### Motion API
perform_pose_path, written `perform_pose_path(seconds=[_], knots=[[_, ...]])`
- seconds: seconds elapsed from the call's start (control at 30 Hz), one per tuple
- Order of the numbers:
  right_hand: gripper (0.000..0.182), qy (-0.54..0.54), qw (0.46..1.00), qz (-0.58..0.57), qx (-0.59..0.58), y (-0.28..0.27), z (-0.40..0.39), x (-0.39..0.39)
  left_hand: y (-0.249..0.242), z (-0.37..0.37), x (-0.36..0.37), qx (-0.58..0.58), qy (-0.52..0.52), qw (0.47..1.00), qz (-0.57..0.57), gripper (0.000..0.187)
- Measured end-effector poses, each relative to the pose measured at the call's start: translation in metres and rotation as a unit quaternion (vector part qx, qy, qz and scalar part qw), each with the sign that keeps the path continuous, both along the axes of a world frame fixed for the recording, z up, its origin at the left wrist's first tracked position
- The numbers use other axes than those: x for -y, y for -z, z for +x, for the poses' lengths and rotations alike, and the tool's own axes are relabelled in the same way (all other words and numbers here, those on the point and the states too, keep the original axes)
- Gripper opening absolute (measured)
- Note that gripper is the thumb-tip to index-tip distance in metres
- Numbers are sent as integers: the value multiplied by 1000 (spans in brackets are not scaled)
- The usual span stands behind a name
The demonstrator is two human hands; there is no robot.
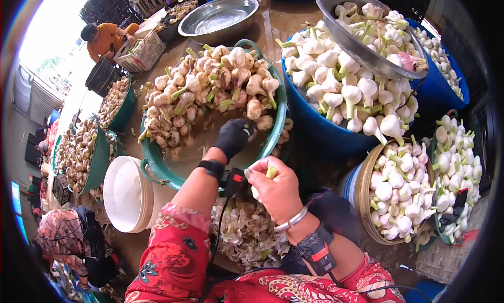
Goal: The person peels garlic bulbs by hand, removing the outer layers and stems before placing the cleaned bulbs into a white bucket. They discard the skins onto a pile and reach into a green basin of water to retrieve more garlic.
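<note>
My left hand (233, 137), in a black glove, is over the near part of a green tub (281, 117) of untrimmed garlic bulbs (210, 82). Its fingers are curled around something small and blurred, with a pale bit at the fingertips. Below and to the right, my right hand (275, 190) is bare, with a bracelet at the wrist. It is closed on a garlic bulb whose green stem (271, 172) sticks up by the thumb; the fingers hide most of the bulb. Under my hands lies a heap of peeled skins (249, 232).
Clean garlic fills a blue barrel (315, 135) at the right, with a tilted metal bowl (362, 54) on it, and a round bucket (365, 198) nearer me. An empty white bucket (126, 193) stands left. A person in orange (107, 38) and another in patterned clothing (63, 232) are at the left.
</note>
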State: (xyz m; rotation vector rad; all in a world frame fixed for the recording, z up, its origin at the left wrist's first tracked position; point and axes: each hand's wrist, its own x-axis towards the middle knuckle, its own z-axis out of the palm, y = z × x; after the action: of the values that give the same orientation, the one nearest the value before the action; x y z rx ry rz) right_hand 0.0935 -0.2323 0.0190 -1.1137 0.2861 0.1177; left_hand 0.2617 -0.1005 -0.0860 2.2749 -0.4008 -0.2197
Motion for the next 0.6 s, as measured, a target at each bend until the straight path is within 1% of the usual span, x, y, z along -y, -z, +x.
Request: perform_pose_path(seconds=[0.03, 0.07, 0.1, 0.13, 0.2, 0.23, 0.27, 0.33, 0.37, 0.43, 0.47, 0.53, 0.57, 0.6], knots=[[10, -2, 1000, -3, -6, -5, 0, 0, -10, -12, -10, -124, -52, 964, -230, 23], [15, -6, 1000, -6, -14, -8, -1, -2, -57, -37, -13, -212, -89, 925, -301, 22], [31, -17, 1000, -11, 7, -3, 0, -5, -74, -54, -27, -236, -91, 913, -321, 26], [47, -13, 994, -103, 40, 1, -1, -9, -89, -77, -39, -235, -75, 904, -349, 28], [60, -12, 969, -216, 121, 20, -3, -22, -112, -124, -53, -262, -100, 874, -397, 29], [64, -62, 972, -183, 135, 24, -4, -28, -117, -144, -58, -272, -117, 856, -423, 29], [58, -109, 981, -118, 112, 26, -7, -34, -112, -161, -67, -253, -95, 858, -436, 31], [51, -123, 965, -167, 163, 25, -16, -42, -118, -188, -75, -223, -113, 875, -415, 30], [51, -132, 963, -168, 163, 25, -19, -46, -116, -196, -79, -221, -120, 873, -419, 30], [47, -110, 912, -269, 289, 24, -26, -54, -111, -210, -87, -143, -127, 904, -382, 29], [47, -115, 911, -270, 290, 26, -28, -59, -107, -213, -92, -142, -131, 902, -386, 29], [43, -161, 939, -216, 215, 30, -29, -65, -95, -215, -101, -204, -164, 838, -479, 28], [40, -179, 955, -155, 181, 28, -31, -68, -93, -216, -105, -144, -129, 898, -396, 28], [40, -180, 954, -159, 181, 29, -30, -68, -92, -217, -109, -143, -128, 896, -400, 28]])
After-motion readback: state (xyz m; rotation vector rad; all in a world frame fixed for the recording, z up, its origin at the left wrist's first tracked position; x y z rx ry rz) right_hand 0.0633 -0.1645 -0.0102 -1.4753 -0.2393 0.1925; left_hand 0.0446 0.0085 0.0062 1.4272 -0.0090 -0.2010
